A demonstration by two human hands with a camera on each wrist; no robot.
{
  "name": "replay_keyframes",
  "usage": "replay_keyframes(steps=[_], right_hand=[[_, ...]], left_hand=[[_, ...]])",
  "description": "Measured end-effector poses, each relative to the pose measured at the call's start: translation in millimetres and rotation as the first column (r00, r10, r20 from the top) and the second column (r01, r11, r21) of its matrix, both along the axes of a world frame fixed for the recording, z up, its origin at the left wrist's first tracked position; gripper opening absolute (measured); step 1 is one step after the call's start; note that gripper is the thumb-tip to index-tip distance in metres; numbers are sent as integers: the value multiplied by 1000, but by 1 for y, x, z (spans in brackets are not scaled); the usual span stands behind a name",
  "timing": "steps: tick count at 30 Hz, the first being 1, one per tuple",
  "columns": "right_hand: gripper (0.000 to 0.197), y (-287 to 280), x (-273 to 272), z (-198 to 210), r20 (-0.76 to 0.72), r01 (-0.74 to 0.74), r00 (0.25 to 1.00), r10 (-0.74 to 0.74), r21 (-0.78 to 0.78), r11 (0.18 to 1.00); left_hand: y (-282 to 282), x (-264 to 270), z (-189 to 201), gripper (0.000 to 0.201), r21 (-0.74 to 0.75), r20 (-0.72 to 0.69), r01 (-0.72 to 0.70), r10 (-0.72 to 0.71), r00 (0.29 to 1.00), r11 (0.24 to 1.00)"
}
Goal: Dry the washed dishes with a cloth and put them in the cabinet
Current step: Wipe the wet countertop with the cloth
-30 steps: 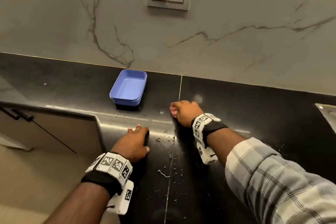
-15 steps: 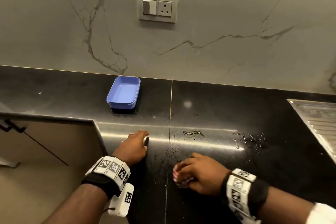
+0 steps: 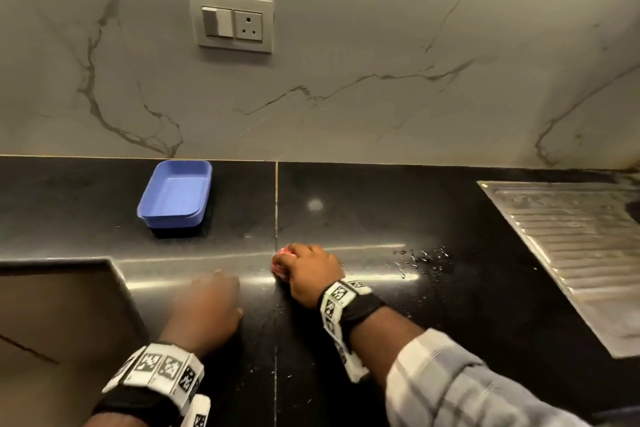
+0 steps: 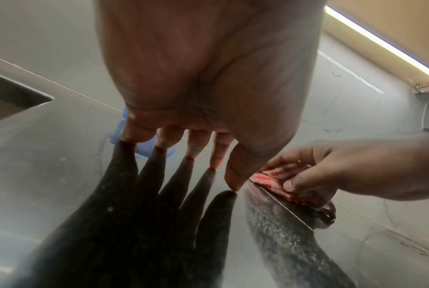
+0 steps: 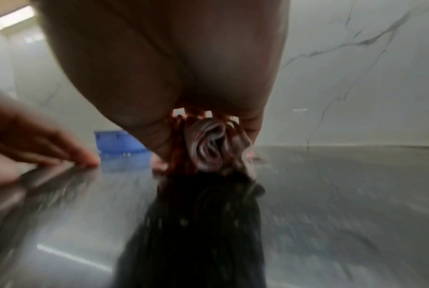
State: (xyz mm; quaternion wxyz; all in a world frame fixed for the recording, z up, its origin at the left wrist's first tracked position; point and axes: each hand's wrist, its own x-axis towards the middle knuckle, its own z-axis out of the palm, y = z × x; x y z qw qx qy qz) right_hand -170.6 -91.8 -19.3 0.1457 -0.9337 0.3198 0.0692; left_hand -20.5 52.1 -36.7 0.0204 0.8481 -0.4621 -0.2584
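Note:
My right hand point(image 3: 304, 270) grips a bunched red and white striped cloth point(image 3: 281, 265) and presses it onto the black countertop point(image 3: 381, 218) at the seam. The cloth point(image 4: 277, 180) shows folded under the right fingers in the left wrist view, and the cloth point(image 5: 213, 144) looks crumpled in the right wrist view. My left hand point(image 3: 207, 302) lies flat on the counter just left of the seam, fingers straight and spread, holding nothing. A blue rectangular plastic container point(image 3: 175, 196) sits empty near the wall, behind the left hand.
Water drops point(image 3: 420, 258) lie on the counter right of the cloth. A steel sink drainboard point(image 3: 571, 253) is at the right. The counter's cut-out corner point(image 3: 114, 265) drops to the floor at the left. A switch and socket plate point(image 3: 231, 21) is on the marble wall.
My right hand has swept the cloth from the near edge back up the seam toward the wall. The left hand has stayed flat on the counter. The view shifted right.

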Motion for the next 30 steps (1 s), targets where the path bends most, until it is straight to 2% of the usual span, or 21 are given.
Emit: replay_keyframes(steps=[5, 9, 12, 15, 19, 22, 24, 27, 28, 30], right_hand=[[59, -14, -38, -4, -47, 62, 997, -61, 20, 998], [61, -41, -89, -6, -71, 203, 977, -202, 14, 979], [62, -64, -138, -9, -63, 330, 942, -329, 3, 944], [57, -86, -191, -10, -39, 469, 882, -470, -40, 882], [57, -125, -286, -24, -9, 633, 773, -634, -58, 772], [53, -181, -389, -71, -15, 703, 709, -705, -64, 708], [46, -196, -430, -63, -26, 783, 613, -790, -114, 611], [33, -193, -434, -23, 18, 824, 557, -830, -136, 550], [31, -190, -423, -11, 53, 818, 568, -822, -150, 555], [44, -177, -385, 6, 121, 772, 636, -762, -115, 626]], left_hand=[[4, 1, -9, 67, -27, 14, -2, 2, 1000, 1000], [3, -8, -9, 64, -46, 52, -37, 40, 998, 998], [-7, -37, -2, 68, -86, 105, -27, 36, 994, 996], [-21, -81, 7, 73, -114, 96, 100, -89, 991, 988], [-30, -127, 11, 74, -97, 44, 186, -182, 982, 978], [-38, -149, 11, 76, -84, 56, 216, -212, 976, 973], [-47, -160, 11, 77, -89, 58, 222, -218, 974, 971], [-64, -181, 12, 76, -99, 58, 236, -231, 971, 967], [-70, -189, 13, 75, -104, 55, 240, -235, 970, 965], [-85, -204, 14, 74, -111, 54, 246, -241, 969, 963]])
